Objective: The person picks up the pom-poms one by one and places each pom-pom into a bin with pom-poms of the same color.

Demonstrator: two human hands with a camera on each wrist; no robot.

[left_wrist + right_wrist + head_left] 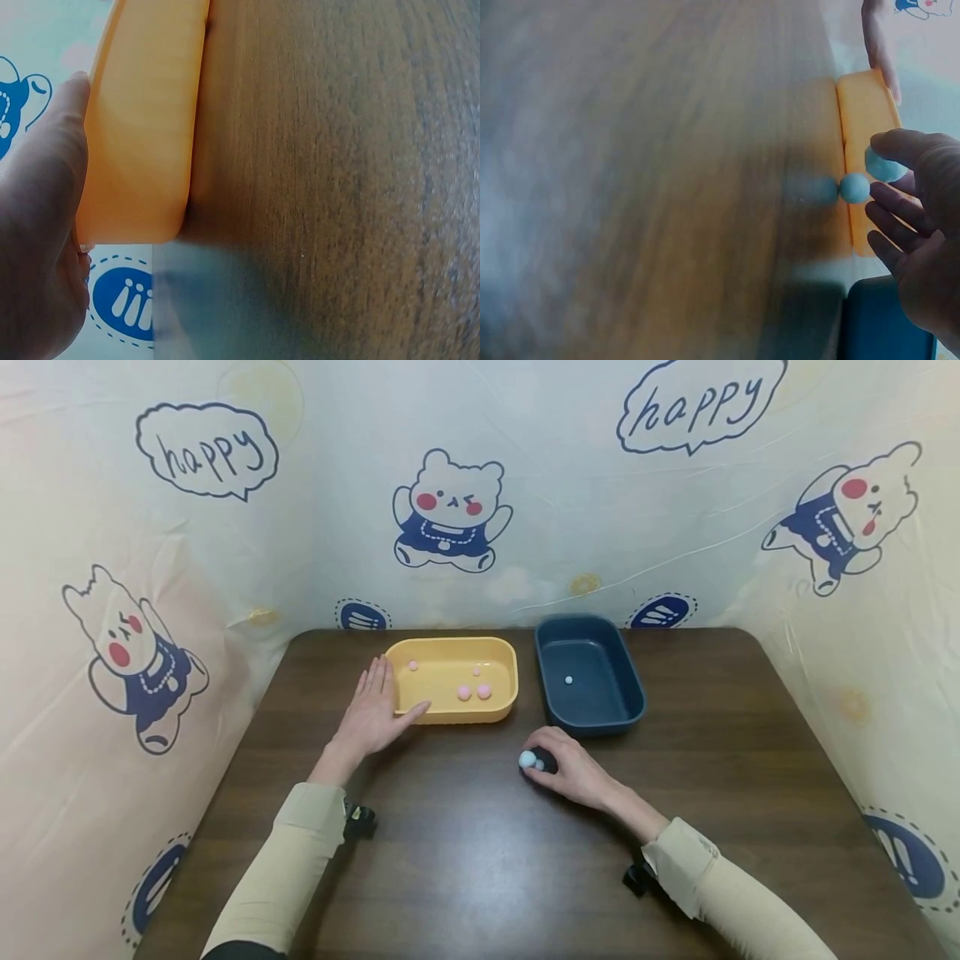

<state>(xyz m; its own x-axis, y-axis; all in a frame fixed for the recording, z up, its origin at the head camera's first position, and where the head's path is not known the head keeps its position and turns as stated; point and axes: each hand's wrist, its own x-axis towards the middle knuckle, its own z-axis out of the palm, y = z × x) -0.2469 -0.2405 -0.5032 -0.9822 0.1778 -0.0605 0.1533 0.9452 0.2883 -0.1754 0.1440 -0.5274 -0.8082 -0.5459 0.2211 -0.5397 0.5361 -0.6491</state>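
Observation:
My left hand (369, 714) lies against the left end of a yellow tray (513, 693), fingers straight along its side and thumb spread over the front rim. Inside the tray are several pink balls (484, 692) of differing sizes. In front of the dark blue tray (636, 706), my right hand (573, 768) pinches a light blue ball (886, 166) between thumb and index finger. Beneath that hand, a second light blue ball (854, 188) sits on the table, close to the fingers. One small pale ball (568, 680) lies inside the blue tray.
Both trays stand side by side at the far edge of a brown wooden table (450, 843). Behind and around it hangs a printed cloth (322, 527) with bears and lettering. Black wrist devices (360, 821) sit at both cuffs.

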